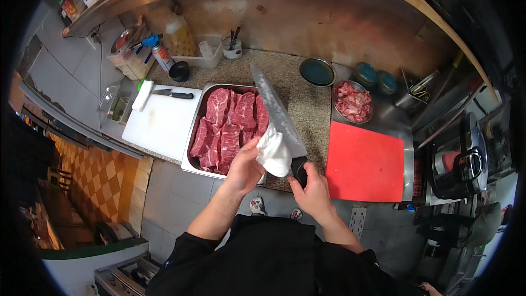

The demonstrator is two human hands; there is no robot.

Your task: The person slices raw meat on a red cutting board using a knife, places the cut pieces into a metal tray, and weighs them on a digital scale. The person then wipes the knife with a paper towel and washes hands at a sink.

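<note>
My right hand grips the black handle of a large chef's knife, its wide blade tilted up and away to the left. In my left hand is a crumpled white cloth or paper towel, held against the blade near the handle. Beneath and to the left of the knife, a steel pan holds several thick slabs of marbled raw red meat. The blade hides part of the pan's right edge.
A white cutting board with a small knife and a folded white cloth lies left. On the right are a red cutting board and a bowl of meat trimmings. A blowtorch and dark plate stand behind.
</note>
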